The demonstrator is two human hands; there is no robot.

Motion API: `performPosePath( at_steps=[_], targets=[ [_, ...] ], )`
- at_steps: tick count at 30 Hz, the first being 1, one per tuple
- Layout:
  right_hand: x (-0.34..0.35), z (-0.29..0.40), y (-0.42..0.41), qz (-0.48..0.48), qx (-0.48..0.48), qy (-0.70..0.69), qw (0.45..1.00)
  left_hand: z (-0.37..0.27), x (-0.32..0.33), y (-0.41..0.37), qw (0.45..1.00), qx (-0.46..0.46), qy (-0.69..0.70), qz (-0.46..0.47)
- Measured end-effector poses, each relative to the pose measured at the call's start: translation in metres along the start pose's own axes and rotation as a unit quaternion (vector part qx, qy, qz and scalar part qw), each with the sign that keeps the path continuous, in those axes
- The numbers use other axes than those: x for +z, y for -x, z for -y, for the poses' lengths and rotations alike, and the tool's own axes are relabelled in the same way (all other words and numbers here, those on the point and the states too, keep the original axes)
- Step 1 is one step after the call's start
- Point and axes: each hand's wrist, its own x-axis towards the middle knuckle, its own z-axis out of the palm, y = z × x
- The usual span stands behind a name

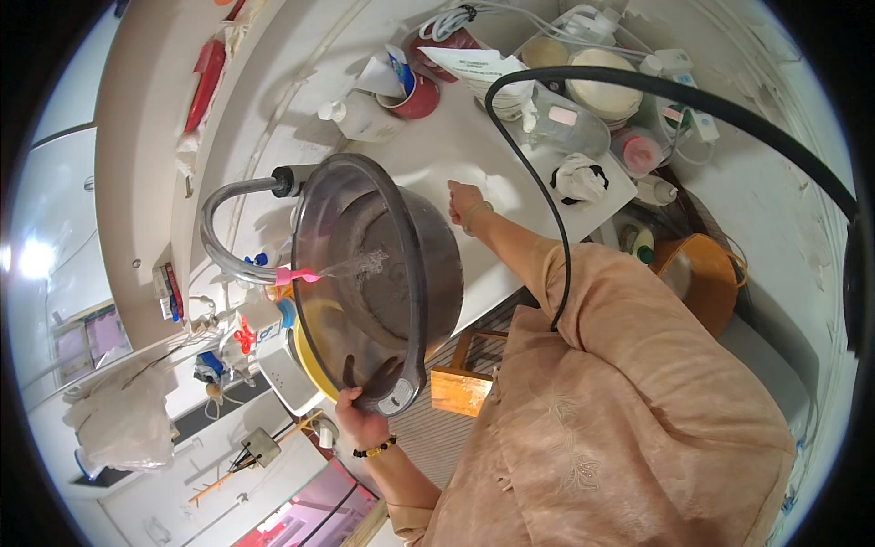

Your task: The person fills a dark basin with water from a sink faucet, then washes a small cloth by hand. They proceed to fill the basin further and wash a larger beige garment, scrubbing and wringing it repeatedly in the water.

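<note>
A grey translucent plastic basin (437, 267) is tilted under a curved metal faucet (222, 198). Water (369, 263) streams into it from the faucet's pink tip (296, 275). My left hand (362, 418), with a beaded bracelet at the wrist, grips the basin's rim near a label; some of its fingers show dark through the wall. Beyond the basin's other side, my right hand (466, 204) is over the white countertop (506, 239), a bangle on its wrist. Its fingers are partly curled, and nothing is visible in them. A yellow basin (316, 342) sits partly behind the grey one.
A white pump bottle (366, 117), a red cup (413, 99) and a clear plastic container (564, 123) stand along the counter. A crumpled white cloth (581, 179) lies near its edge. Below are a wooden stool (461, 391) and an orange bucket (704, 273). A black cable (656, 85) arches across the view.
</note>
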Motion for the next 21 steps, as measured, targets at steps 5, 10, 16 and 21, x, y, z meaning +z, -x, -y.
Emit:
performPosePath(
  at_steps=[5, 10, 16, 21],
  targets=[
    [-0.008, -0.006, -0.004, -0.027, 0.009, 0.034, 0.999, 0.003, 0.020, 0.009, 0.999, 0.014, -0.003, -0.042],
    [-0.015, 0.003, -0.003, 0.023, -0.063, 0.091, 0.994, 0.008, 0.023, 0.004, 1.000, 0.014, 0.007, -0.019],
    [-0.012, 0.016, 0.034, 0.180, -0.248, 0.237, 0.922, 0.019, 0.024, 0.009, 0.997, -0.034, 0.072, -0.008],
    [-0.020, 0.037, 0.062, 0.244, -0.231, 0.223, 0.915, 0.035, 0.026, 0.001, 0.991, -0.060, 0.117, -0.004]
  ],
)
